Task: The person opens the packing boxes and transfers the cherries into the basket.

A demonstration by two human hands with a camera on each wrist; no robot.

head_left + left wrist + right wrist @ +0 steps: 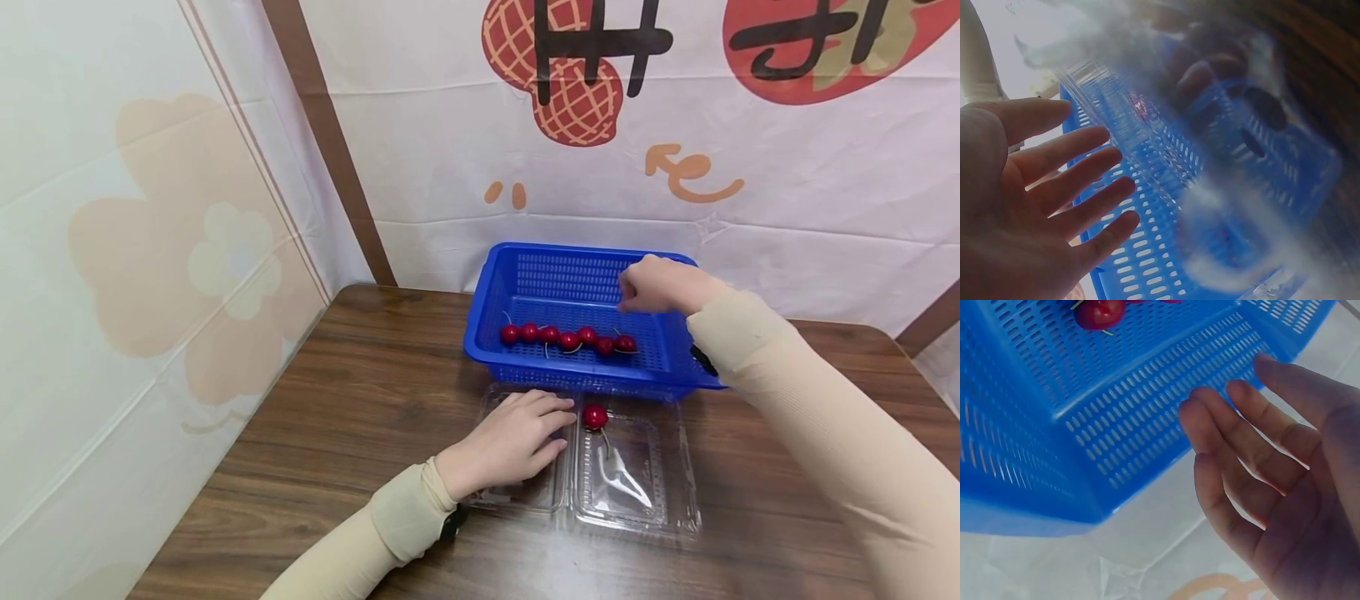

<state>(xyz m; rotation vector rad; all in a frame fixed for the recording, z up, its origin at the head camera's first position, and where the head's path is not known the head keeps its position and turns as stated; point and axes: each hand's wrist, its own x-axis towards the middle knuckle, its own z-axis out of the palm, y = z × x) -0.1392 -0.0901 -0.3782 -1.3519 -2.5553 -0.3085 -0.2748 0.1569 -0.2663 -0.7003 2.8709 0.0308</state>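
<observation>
In the head view my left hand (521,437) lies over the left half of a clear plastic clamshell box (637,508), its fingers spread and relaxed. The left wrist view shows that palm (1041,194) holding nothing. One cherry (596,417) with its stem sits in the right half of the box. My right hand (660,285) hovers above the right back part of a blue plastic basket (480,333). Its loosely bent fingers (1210,431) have nothing between them in the right wrist view. Several red cherries (569,342) lie in a row along the basket's front side.
The basket stands at the back of a wooden table (337,400), just behind the box. A white printed cloth (420,167) hangs behind the table, and another pale cloth (150,333) hangs at the left.
</observation>
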